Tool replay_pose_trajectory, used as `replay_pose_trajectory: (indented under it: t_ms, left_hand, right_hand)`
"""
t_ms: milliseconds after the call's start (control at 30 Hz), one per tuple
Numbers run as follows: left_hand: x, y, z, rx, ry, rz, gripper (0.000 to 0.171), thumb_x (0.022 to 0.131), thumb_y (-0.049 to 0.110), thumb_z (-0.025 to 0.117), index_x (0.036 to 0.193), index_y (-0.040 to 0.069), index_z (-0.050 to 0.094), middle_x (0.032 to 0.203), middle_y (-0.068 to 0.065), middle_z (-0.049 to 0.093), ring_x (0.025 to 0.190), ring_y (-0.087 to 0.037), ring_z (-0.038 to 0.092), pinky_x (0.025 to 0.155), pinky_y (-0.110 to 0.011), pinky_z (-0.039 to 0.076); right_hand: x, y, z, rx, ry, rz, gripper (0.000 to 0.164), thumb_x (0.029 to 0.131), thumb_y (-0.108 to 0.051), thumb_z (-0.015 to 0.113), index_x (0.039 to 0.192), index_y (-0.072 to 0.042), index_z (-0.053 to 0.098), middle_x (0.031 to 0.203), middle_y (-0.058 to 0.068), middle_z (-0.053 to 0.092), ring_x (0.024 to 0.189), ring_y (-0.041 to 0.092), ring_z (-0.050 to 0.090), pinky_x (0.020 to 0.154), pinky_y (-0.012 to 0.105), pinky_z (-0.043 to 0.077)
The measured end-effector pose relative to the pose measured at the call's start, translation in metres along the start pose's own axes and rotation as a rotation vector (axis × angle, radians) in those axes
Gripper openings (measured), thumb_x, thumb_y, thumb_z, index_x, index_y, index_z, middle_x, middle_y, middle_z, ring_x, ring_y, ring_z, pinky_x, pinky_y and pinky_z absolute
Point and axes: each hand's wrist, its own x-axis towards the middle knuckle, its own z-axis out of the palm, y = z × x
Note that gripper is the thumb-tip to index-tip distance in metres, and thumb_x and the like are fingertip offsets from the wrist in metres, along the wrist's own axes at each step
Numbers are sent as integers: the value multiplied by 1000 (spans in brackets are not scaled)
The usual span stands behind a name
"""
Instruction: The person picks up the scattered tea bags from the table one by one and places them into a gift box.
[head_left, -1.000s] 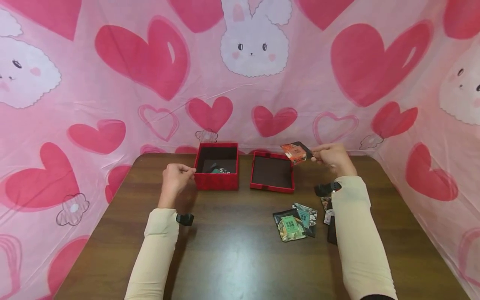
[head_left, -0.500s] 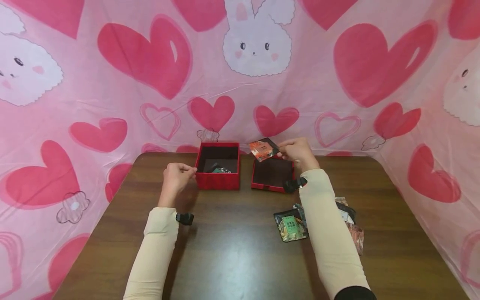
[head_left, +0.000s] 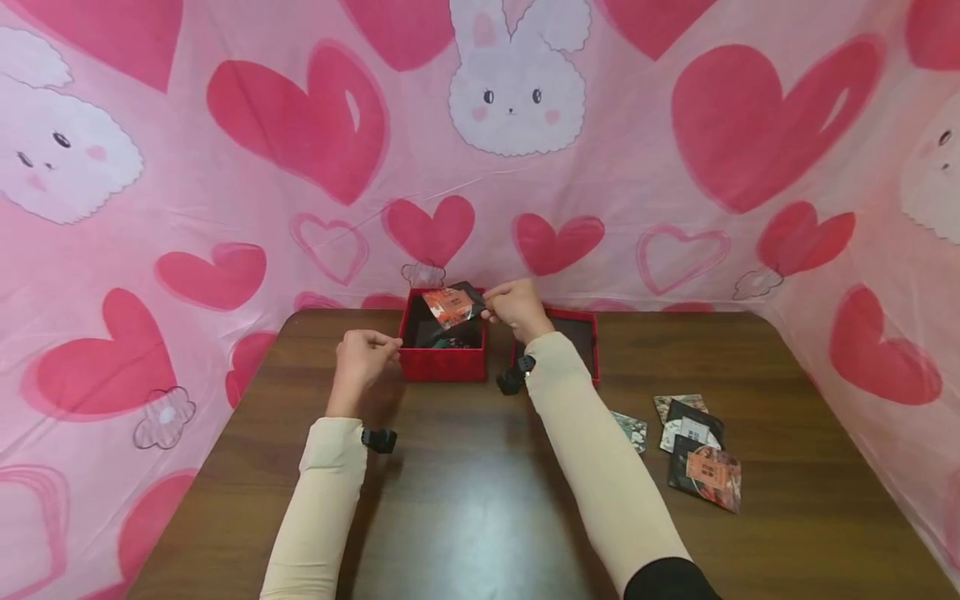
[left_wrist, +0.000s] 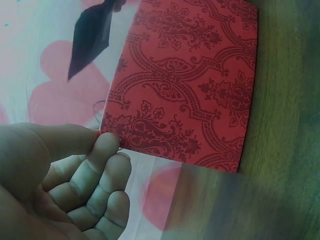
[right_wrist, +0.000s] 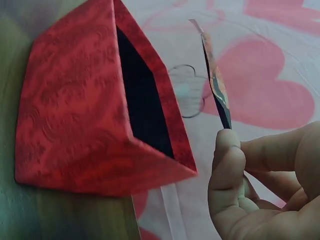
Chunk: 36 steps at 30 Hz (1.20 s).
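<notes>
A red box (head_left: 442, 365) with a dark inside and a patterned outer wall stands open at the table's back; some packets with green and white print lie in it. My left hand (head_left: 363, 362) pinches the rim at its front left corner, thumb against forefinger in the left wrist view, the other fingers curled. Above the box opening hangs an orange and black packet (head_left: 450, 308), tilted, its right corner pinched by my right hand (head_left: 519, 307). The right wrist view has this packet (right_wrist: 216, 80) edge-on, apart from the box wall (right_wrist: 75, 110).
Right of the box lies a shallow red tray or lid (head_left: 573, 333), partly behind the right sleeve. Several packets (head_left: 708, 475) overlap at the table's right. Another packet (head_left: 630, 429) shows beside the right forearm. A pink heart-print cloth (head_left: 555, 183) hangs behind the table.
My right hand has carried the orange packet leftward, from beyond the lid to above the box. The left hand stays at the box corner. The right forearm now covers the green packet.
</notes>
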Motion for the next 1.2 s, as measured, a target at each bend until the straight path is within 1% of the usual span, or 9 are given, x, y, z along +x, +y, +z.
replay_pose_trajectory:
  t_ms: [100, 267, 433, 667, 767, 900, 1000, 1100, 1200]
  left_hand:
    - [0, 2, 1, -25, -14, -1, 19, 96, 17, 69, 98, 0, 78, 82, -11, 76, 82, -34, 74, 65, -32, 50]
    - [-1, 6, 0, -5, -7, -7, 23, 95, 21, 70, 94, 0, 78, 85, -17, 75, 82, -36, 72, 66, -35, 50]
    - [-1, 6, 1, 12, -19, -10, 24, 96, 22, 70, 95, -1, 78, 85, -16, 75, 83, -35, 72, 66, -34, 50]
    - [-1, 5, 0, 9, -14, 14, 22, 97, 20, 68, 96, 0, 79, 86, -17, 75, 83, -33, 72, 69, -34, 50]
    - [0, 4, -1, 20, 4, 27, 22, 97, 19, 68, 95, 1, 79, 83, -14, 75, 82, -30, 72, 71, -36, 48]
    - [-2, 2, -1, 9, 7, 24, 23, 96, 21, 69, 96, 0, 78, 80, -12, 75, 82, -29, 71, 76, -40, 46]
    - [-3, 0, 0, -6, 1, 11, 25, 96, 23, 70, 96, -1, 78, 80, -12, 75, 82, -30, 73, 76, -40, 47]
    - [-4, -1, 1, -18, -1, 8, 24, 96, 22, 69, 98, -1, 78, 81, -12, 75, 80, -30, 74, 71, -37, 49]
    - [-4, 0, 2, -21, 2, 8, 23, 95, 22, 70, 98, 0, 78, 80, -12, 75, 78, -30, 74, 68, -34, 49]
  right_hand:
    - [-2, -3, 3, 3, -2, 18, 19, 89, 9, 61, 103, 12, 73, 87, 19, 68, 57, 14, 64, 49, 19, 49]
    - [-4, -5, 3, -7, 8, 31, 19, 90, 7, 62, 104, 10, 73, 89, 19, 68, 62, 17, 66, 52, 21, 50]
    - [-6, -7, 3, 16, -1, 33, 18, 90, 7, 63, 105, 10, 73, 88, 19, 68, 62, 16, 66, 59, 26, 55]
    - [-9, 0, -2, -17, -66, 96, 23, 95, 1, 64, 114, 12, 69, 105, 24, 68, 61, 15, 64, 68, 31, 57]
    - [-11, 1, -7, -26, -71, 63, 24, 94, 0, 64, 115, 13, 69, 105, 25, 69, 64, 18, 66, 67, 30, 56]
    - [-12, 1, -15, -56, -82, 13, 23, 95, -1, 64, 113, 13, 70, 100, 19, 69, 69, 22, 67, 64, 27, 55]
    - [-14, 3, -25, -76, -99, 6, 23, 96, -1, 64, 113, 12, 69, 101, 17, 68, 75, 27, 68, 75, 37, 56]
    - [-15, 8, -37, -89, -102, 0, 22, 96, -1, 63, 112, 12, 70, 102, 18, 68, 81, 33, 68, 86, 48, 54]
    - [-17, 16, -53, -102, -81, -5, 20, 96, -2, 64, 109, 11, 71, 102, 22, 69, 79, 32, 68, 81, 42, 56]
